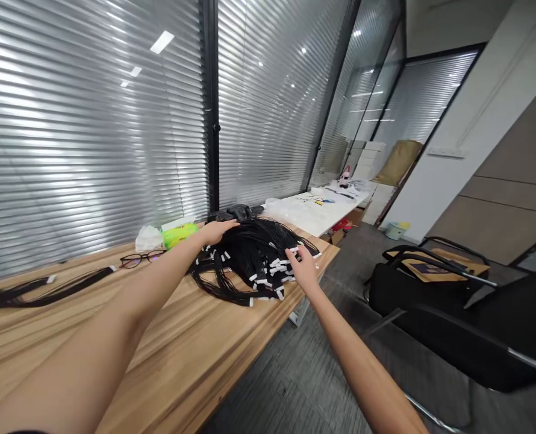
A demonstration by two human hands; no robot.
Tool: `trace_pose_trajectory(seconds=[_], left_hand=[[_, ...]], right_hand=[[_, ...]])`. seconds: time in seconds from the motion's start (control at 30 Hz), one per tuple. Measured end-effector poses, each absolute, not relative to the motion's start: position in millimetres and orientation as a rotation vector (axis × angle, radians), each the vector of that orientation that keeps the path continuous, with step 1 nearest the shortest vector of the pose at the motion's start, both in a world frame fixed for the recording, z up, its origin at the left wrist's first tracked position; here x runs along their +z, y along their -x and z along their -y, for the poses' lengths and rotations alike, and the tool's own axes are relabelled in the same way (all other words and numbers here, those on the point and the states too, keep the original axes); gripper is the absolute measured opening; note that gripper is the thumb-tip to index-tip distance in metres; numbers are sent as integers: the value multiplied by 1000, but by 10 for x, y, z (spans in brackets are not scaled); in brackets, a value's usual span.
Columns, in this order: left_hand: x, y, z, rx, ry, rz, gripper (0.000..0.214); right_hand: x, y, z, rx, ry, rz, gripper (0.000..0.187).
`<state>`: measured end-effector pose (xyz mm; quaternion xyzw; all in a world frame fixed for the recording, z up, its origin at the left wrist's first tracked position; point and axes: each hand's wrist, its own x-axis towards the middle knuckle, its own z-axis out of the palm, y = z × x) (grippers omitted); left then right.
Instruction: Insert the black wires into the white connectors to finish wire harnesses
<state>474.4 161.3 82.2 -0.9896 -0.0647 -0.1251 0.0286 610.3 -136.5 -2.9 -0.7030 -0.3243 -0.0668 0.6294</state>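
A heap of black wire cables with white connectors (250, 241) lies near the corner of the wooden table (196, 343). My left hand (218, 231) rests on the heap's left upper side, fingers stretched out. At the right side of the heap, my right hand (303, 268) has thumb and forefinger closed around a white connector (294, 249) at a cable's end. Many loose cable ends sit bunched just left of that hand. Apart from the heap, more black cables (76, 287) lie at the table's left.
Eyeglasses (142, 259), a green packet (177, 235) and crumpled white tissue (149, 239) are behind my left arm. A white table (311, 216) with tools adjoins farther back. Black chairs (430, 313) stand to the right. Blinds behind glass (91, 120) line the far side.
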Motion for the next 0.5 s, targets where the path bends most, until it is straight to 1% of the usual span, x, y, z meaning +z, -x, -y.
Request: trace_pose_trajectory(seconds=[0.1,0.2,0.27,0.37,0.5], left_hand=[[575,-4700,-1620,-416,3079,287,41],[534,-4400,-1764,-371,3098,325,42],[532,-4034,-1889,-297,3107,373,42],[495,-3210,-2042,-201,3081,593,42],[488,-1654,-2086,-148,2890,1157,42]], right_hand=[[-137,-6149,1315,-171,1662,688,49],[-168,-6236,1304,-210,1657,624,67],[-178,-6233,1330,-238,1630,585,78],[-224,-6044,1417,-313,1562,529,83],[-366,-5510,1556,-398,1430,491,77]])
